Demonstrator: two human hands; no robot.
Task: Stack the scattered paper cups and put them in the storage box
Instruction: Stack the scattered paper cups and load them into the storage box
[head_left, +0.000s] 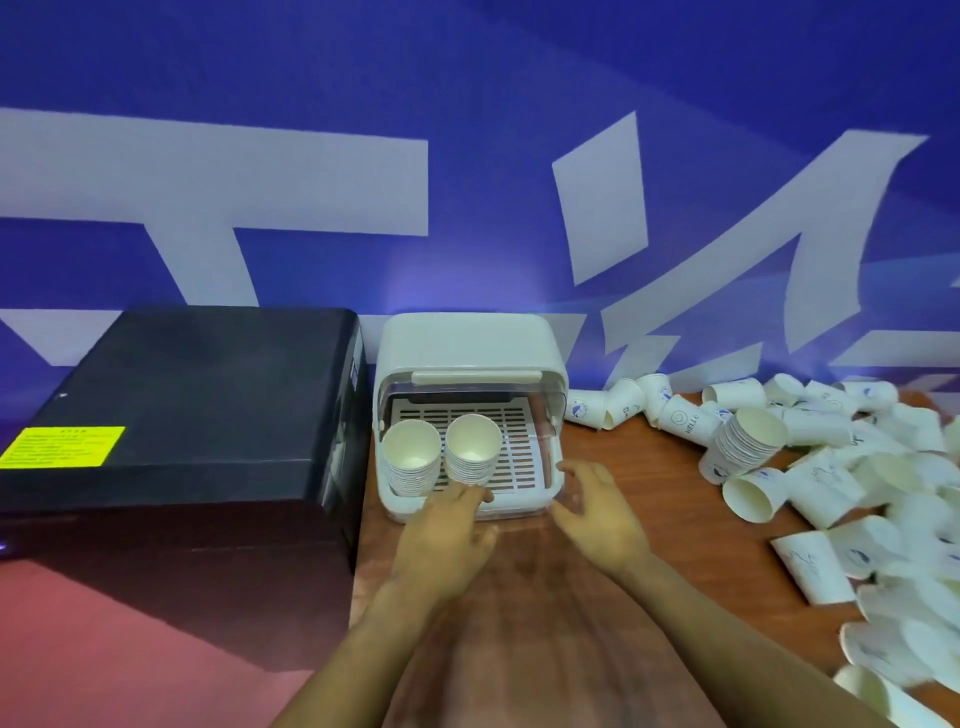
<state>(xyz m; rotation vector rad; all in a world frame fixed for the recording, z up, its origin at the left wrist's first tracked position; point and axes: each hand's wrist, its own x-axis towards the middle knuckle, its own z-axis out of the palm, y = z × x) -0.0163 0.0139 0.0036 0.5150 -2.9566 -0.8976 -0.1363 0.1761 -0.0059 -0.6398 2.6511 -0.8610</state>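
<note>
A: Where are the cups?
B: Two stacks stand upright on the slatted tray of the open storage box. A third stack leans in the loose pile on the counter.
A: And the hands?
B: The left hand has relaxed fingers touching the nearer stack's base; the right hand is spread, holding nothing, at the box's front.

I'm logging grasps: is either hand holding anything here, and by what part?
Nothing is held. The left hand reaches toward the second cup stack in the box; the right hand hovers open.
</note>
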